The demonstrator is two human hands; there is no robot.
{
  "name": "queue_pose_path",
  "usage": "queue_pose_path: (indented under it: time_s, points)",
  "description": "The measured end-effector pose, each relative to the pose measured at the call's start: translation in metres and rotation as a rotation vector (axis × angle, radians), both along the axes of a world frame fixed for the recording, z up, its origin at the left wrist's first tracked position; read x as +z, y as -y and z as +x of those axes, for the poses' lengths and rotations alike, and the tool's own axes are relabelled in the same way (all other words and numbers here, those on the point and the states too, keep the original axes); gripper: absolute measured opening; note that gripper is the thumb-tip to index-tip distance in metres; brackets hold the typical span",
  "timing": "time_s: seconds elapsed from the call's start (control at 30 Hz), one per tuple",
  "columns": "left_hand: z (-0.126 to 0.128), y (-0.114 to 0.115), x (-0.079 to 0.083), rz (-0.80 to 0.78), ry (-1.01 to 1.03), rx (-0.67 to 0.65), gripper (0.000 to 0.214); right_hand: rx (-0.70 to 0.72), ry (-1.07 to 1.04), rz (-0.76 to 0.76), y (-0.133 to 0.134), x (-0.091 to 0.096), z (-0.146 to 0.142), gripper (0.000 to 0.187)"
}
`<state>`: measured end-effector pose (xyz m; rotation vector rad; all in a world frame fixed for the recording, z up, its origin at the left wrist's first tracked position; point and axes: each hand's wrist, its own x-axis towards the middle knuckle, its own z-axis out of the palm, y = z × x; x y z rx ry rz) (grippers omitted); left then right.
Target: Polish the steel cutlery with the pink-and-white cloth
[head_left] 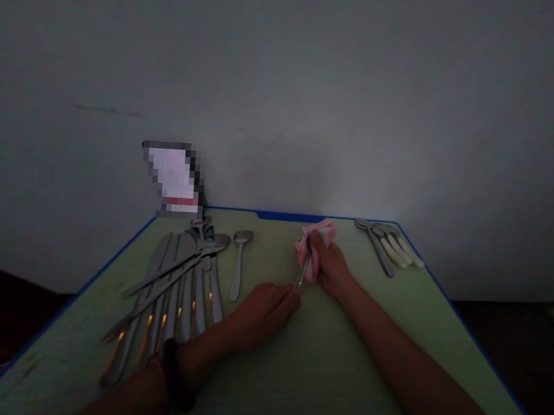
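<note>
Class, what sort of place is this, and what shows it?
Probably someone's home, dimly lit: a blue-edged table stands by a wall, with cutlery laid on it in groups.

Green rectangular surface (266,382) before me, grey wall (285,76) behind. Left: row of silver metal knives (184,319), long silver spoons (219,242) across them; dark-edged rectangular device (169,173) behind; short silver spoon (237,271) just right. Centre: crumpled pink cloth (327,228) in my right hand (332,267), thin metal utensil (302,273) from it to my left hand (266,310). Far right corner: white-handled metal utensils (393,250).

Forearms (391,343) angled inward, left hand (267,313) curled, right hand (330,266) farther forward, fingers (318,242) bent
</note>
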<state>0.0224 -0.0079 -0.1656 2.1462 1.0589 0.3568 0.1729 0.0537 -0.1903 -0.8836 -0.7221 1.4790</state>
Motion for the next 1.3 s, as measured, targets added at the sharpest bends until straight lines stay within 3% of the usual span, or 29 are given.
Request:
queue_pose_path:
  time_s: [0.17,0.4,0.53,0.73,1.3]
  points:
    - [0.001,-0.001,0.001,-0.056,0.03,0.017,0.041,0.058,-0.064,-0.04,0.001,0.002,0.001,0.028]
    - [0.0,0.003,0.005,-0.123,0.262,0.065,0.032,0.071,-0.234,-0.129,-0.003,0.003,0.005,0.027]
    - [-0.002,0.003,0.006,-0.028,0.218,0.023,0.022,0.092,-0.273,-0.137,-0.006,0.001,0.006,0.026]
    - [0.002,-0.002,-0.003,-0.023,0.187,0.173,0.025,0.063,-0.329,-0.118,-0.005,0.003,0.005,0.02]
    - [0.002,-0.002,-0.003,-0.079,0.158,0.07,0.02,0.115,-0.282,-0.131,-0.001,0.006,0.005,0.023]
